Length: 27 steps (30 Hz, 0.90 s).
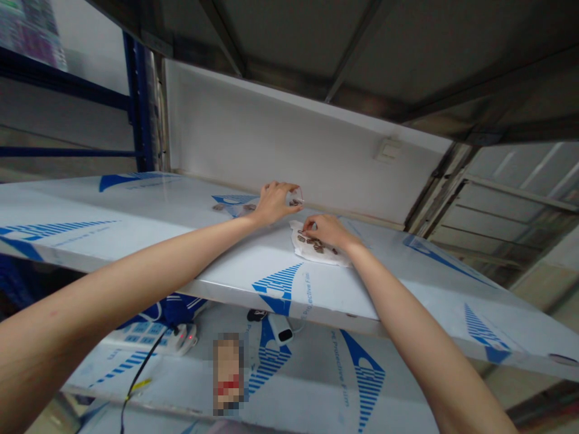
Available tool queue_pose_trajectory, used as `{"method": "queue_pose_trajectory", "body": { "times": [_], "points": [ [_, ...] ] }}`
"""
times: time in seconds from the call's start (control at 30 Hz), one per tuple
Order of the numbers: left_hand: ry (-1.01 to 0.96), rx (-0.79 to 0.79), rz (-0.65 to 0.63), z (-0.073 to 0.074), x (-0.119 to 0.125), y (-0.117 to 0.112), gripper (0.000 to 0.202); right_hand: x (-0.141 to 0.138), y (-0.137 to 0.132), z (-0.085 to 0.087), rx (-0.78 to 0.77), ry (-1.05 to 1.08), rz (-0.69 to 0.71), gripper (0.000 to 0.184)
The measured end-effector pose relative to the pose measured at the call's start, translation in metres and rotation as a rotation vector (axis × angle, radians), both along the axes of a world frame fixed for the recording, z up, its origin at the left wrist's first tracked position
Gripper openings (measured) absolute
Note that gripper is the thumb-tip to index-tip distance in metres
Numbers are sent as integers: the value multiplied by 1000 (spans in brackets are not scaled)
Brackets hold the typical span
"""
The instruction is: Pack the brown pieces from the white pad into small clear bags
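On the upper shelf, my left hand [275, 202] is wrapped round a small clear plastic container [297, 195] with several little dark brown pieces showing inside. To its right, my right hand [329, 229] is in a pinch just over a white sheet [312, 254]; what its fingertips hold is too small to make out. Several small brown oval, ring-like pieces [318, 244] lie scattered on that sheet. Left of my left hand, more brown pieces [249, 207] rest on the shelf, partly on or in clear plastic that I cannot make out well.
The upper shelf [172, 241] wears a film with blue print. Below, a lower shelf [312, 374] carries a white power strip [149, 337], a black cable [140, 371] and a small white device [281, 329]. Another shelf [289, 42] hangs overhead, and a wall stands behind.
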State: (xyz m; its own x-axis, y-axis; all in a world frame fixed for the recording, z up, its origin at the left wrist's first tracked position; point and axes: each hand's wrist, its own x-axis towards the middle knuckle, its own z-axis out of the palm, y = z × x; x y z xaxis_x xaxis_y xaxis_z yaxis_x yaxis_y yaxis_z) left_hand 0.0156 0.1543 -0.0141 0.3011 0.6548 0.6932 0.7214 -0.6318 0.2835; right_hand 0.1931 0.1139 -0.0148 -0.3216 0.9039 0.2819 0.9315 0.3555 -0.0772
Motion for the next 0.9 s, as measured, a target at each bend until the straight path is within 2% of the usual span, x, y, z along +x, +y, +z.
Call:
{"method": "queue_pose_trajectory", "body": {
  "times": [0.2, 0.47, 0.7, 0.83, 0.9],
  "points": [
    [45, 2, 6, 0, 1, 0, 51, 1, -1, 4, -16, 67, 30, 12],
    [119, -4, -5, -1, 3, -5, 53, 18, 6, 19, 184, 483, 50, 14],
    [202, 35, -77, -3, 13, -17, 53, 5, 4, 17, 183, 462, 127, 20],
    [167, 19, -65, -5, 12, -12, 55, -2, -2, 20, 247, 485, 109, 28],
    [145, -7, -69, -6, 11, -8, 57, -4, -5, 21, 283, 471, 112, 24]
  ]
}}
